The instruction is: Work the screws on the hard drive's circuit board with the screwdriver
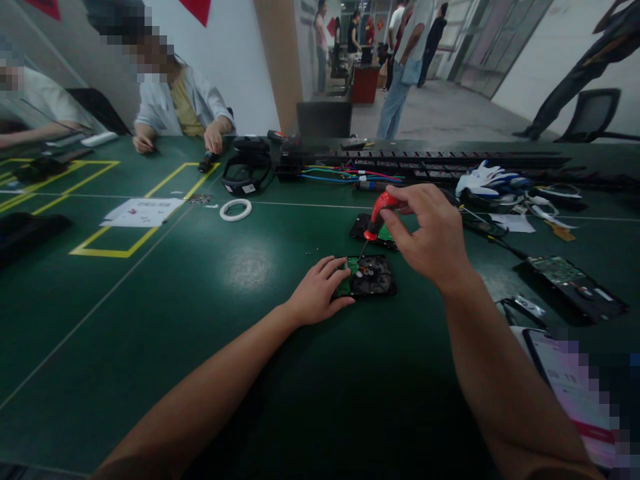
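Observation:
A black hard drive (377, 277) with a green circuit board lies flat on the green table. My left hand (320, 288) holds it down by its left end, the fingers on the board side and the thumb along the near edge. In my right hand (430, 230) is a red and black screwdriver (376, 217), gripped by its handle. Its thin shaft slants down to the circuit board, where the tip seems to touch. Just behind, partly covered by the screwdriver and my hand, sits a second hard drive (361, 227). A few tiny screws (313, 251) lie left of the drives.
To the right are another drive (575, 287) with a cable, a phone (570, 387) and white-blue gloves (490, 180). Dark rails (425, 160) and coloured wires run along the back. A tape roll (235, 210) and paper (143, 211) lie left. A co-worker (183, 110) sits across the table.

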`<state>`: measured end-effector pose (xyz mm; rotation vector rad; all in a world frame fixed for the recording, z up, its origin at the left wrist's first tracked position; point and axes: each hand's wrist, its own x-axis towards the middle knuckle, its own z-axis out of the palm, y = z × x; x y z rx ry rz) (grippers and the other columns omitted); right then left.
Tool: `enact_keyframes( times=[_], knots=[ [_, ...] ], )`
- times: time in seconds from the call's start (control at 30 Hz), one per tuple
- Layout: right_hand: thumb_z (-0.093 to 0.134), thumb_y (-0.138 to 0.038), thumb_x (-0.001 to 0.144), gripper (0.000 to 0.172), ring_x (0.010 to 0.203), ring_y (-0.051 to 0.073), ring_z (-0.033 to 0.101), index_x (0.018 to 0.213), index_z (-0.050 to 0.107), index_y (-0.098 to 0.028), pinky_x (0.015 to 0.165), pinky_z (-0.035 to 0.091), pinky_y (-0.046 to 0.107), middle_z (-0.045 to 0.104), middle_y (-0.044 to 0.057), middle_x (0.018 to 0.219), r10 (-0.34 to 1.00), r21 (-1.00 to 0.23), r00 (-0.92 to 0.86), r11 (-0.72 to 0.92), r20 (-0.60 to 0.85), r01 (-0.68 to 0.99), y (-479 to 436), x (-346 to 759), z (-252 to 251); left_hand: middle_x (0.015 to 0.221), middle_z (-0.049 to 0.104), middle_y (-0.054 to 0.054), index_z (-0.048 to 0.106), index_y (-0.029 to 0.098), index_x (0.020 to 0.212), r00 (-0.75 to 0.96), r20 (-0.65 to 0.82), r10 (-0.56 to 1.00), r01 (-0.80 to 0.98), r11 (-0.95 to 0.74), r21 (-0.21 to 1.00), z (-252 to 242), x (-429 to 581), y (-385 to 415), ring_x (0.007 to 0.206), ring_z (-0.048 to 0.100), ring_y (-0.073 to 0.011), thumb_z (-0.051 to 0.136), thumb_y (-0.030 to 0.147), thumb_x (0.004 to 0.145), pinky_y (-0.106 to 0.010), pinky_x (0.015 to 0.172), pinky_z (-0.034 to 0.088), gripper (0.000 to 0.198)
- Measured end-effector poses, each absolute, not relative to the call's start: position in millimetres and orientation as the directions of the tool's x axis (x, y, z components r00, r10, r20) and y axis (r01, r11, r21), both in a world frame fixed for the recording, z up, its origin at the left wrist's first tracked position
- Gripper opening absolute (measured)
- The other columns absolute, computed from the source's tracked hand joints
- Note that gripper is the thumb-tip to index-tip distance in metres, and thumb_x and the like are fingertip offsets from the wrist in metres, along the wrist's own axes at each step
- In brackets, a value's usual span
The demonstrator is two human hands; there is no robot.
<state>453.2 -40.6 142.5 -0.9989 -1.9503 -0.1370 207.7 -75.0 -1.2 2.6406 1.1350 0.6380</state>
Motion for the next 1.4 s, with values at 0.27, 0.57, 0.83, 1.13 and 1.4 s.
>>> enact_keyframes(
  times=[0.27, 0.57, 0.83, 1.13, 1.4],
  knots=[
    [0.073, -0.031, 0.091, 0.024, 0.094, 0.027, 0.069, 0.112, 0.065, -0.024, 0.088, 0.058, 0.047, 0.072, 0.008, 0.107, 0.635, -0.361, -0.194, 0.634, 0.748, 0.684, -38.7, 456.2, 140.5, 0.16, 0.047, -0.015, 0.052, 0.021, 0.145, 0.613, 0.309, 0.727, 0.646, -0.686, 0.333, -1.1, 208.0, -74.7, 0.152, 0.038, -0.0386, 0.063, 0.059, 0.096, -0.06, 0.123, 0.041, 0.063],
    [0.076, -0.028, 0.087, 0.023, 0.104, 0.03, 0.067, 0.107, 0.065, -0.023, 0.089, 0.058, 0.048, 0.07, 0.01, 0.112, 0.619, -0.367, -0.17, 0.64, 0.767, 0.675, -39.0, 454.2, 143.2, 0.16, 0.047, -0.015, 0.052, 0.021, 0.145, 0.614, 0.303, 0.729, 0.645, -0.685, 0.339, -0.6, 207.1, -75.3, 0.152, 0.038, -0.0384, 0.063, 0.06, 0.096, -0.061, 0.122, 0.041, 0.063],
    [0.072, -0.031, 0.094, 0.011, 0.091, 0.025, 0.071, 0.104, 0.07, -0.025, 0.084, 0.058, 0.045, 0.075, 0.007, 0.106, 0.604, -0.362, -0.198, 0.674, 0.772, 0.644, -44.7, 452.6, 146.9, 0.159, 0.047, -0.015, 0.053, 0.022, 0.144, 0.612, 0.315, 0.725, 0.635, -0.688, 0.351, -0.7, 206.6, -75.2, 0.152, 0.038, -0.0387, 0.064, 0.06, 0.095, -0.062, 0.122, 0.041, 0.063],
    [0.074, -0.032, 0.092, 0.014, 0.089, 0.025, 0.067, 0.1, 0.066, -0.024, 0.08, 0.058, 0.042, 0.07, 0.005, 0.097, 0.602, -0.377, -0.133, 0.641, 0.787, 0.669, -40.8, 451.6, 144.5, 0.16, 0.046, -0.016, 0.053, 0.021, 0.144, 0.609, 0.308, 0.731, 0.642, -0.683, 0.349, -2.1, 206.5, -75.1, 0.153, 0.037, -0.0376, 0.063, 0.06, 0.096, -0.06, 0.123, 0.04, 0.063],
    [0.061, -0.028, 0.099, 0.016, 0.106, 0.029, 0.066, 0.11, 0.071, -0.024, 0.089, 0.056, 0.046, 0.07, 0.01, 0.109, 0.569, -0.292, -0.239, 0.684, 0.787, 0.668, -39.1, 452.1, 144.3, 0.16, 0.047, -0.015, 0.052, 0.021, 0.145, 0.614, 0.306, 0.728, 0.641, -0.686, 0.345, -2.9, 206.9, -74.5, 0.153, 0.037, -0.038, 0.061, 0.061, 0.096, -0.061, 0.123, 0.04, 0.064]
  ],
)
